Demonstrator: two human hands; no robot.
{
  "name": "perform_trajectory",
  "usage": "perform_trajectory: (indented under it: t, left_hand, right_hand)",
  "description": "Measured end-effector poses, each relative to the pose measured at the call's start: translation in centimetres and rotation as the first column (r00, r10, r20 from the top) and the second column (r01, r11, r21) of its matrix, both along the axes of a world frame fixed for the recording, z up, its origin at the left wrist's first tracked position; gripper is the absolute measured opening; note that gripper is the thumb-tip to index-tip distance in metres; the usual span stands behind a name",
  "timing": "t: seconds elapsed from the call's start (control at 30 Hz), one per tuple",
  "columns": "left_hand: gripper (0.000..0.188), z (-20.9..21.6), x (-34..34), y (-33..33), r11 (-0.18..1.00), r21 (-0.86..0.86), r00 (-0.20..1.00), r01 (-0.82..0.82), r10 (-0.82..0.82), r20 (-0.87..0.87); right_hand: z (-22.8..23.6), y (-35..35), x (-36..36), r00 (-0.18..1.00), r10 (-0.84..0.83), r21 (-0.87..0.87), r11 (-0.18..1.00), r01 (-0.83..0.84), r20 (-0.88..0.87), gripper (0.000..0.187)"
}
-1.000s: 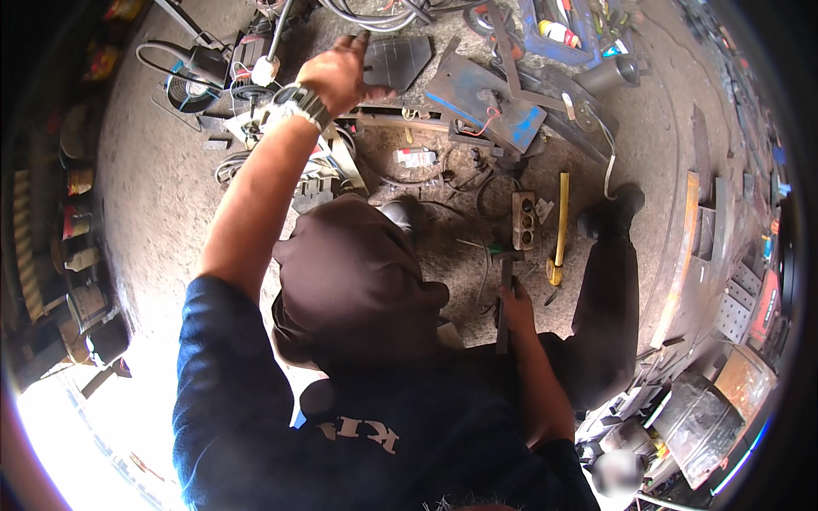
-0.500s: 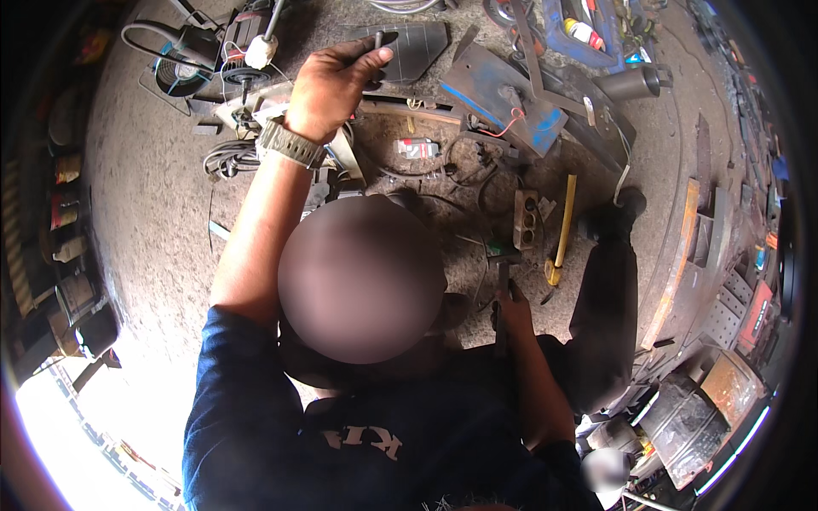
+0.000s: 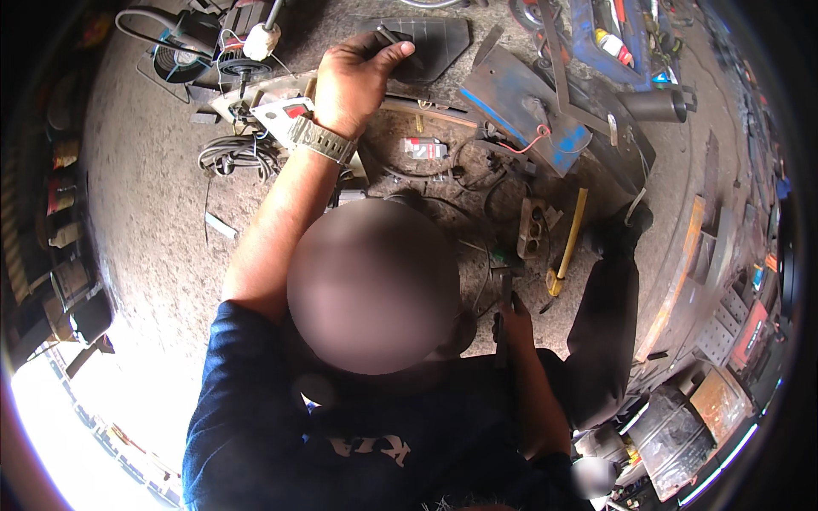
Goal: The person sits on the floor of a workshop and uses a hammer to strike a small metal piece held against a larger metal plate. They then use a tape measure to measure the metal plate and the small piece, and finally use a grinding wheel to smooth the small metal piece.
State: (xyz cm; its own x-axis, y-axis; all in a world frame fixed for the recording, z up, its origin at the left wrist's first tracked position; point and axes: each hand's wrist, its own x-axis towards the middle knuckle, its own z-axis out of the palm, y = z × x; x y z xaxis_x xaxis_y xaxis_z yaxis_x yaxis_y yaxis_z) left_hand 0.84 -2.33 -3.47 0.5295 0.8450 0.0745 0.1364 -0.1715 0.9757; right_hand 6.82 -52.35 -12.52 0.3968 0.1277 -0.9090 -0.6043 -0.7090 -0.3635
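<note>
My left hand (image 3: 351, 85), with a watch on its wrist, is raised at the upper middle. Its fingers pinch a short grey metal rod (image 3: 388, 34), which slants over a dark metal plate (image 3: 443, 53) with pale lines marked on it. Lower down on the right, my right hand (image 3: 516, 325) is closed round a hammer (image 3: 504, 289), its head pointing away from me. Beyond the hammer lie a block with round holes (image 3: 532, 228) and a yellow-handled tool (image 3: 571, 234). A blurred round patch hides the floor between my arms.
At the far right a blue-marked metal plate (image 3: 528, 111) lies near a blue crate (image 3: 601, 60) of tools. A coiled cable (image 3: 237, 155) and a motor-like machine (image 3: 243, 43) are on the left. A small red-and-white box (image 3: 424, 148) lies mid-floor. Long metal strips (image 3: 677, 264) lie right.
The rod has gone from nearly upright to slanted in my left hand. My left hand and most floor items appear slightly further right in view. The right hand keeps its hold on the hammer.
</note>
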Motion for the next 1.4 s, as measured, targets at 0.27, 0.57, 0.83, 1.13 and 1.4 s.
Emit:
perform_trajectory:
  t: [0.27, 0.57, 0.83, 1.13, 1.4]
  left_hand:
    - [0.026, 1.2, -0.1, 0.2, 0.943, 0.302, 0.94, 0.14, -0.03, -0.339]
    - [0.03, 3.0, 0.4, 1.9, 0.908, 0.262, 0.863, 0.327, -0.174, -0.474]
    - [0.03, 3.3, 0.6, 3.1, 0.913, 0.179, 0.869, 0.366, -0.266, -0.418]
    - [0.035, 2.1, 0.3, 3.5, 0.935, 0.085, 0.88, 0.345, -0.29, -0.376]
    - [0.034, 2.7, 0.5, 3.2, 0.926, 0.091, 0.873, 0.366, -0.308, -0.378]
  right_hand:
    - [-0.4, -0.5, 0.0, 1.0, -0.005, -0.005, 1.0, 0.004, -0.017, 0.064]
    - [0.1, -0.4, 0.0, 0.999, -0.017, 0.004, 1.0, 0.017, -0.032, 0.065]
    - [-0.9, -1.1, 0.1, 0.999, 0.0, 0.001, 1.0, 0.0, -0.032, 0.065]
    - [-0.3, -0.8, 0.2, 0.995, -0.051, 0.027, 0.998, 0.053, -0.081, 0.067]
    - [-2.3, -2.3, 0.0, 1.0, -0.014, 0.049, 0.999, 0.014, 0.003, 0.068]
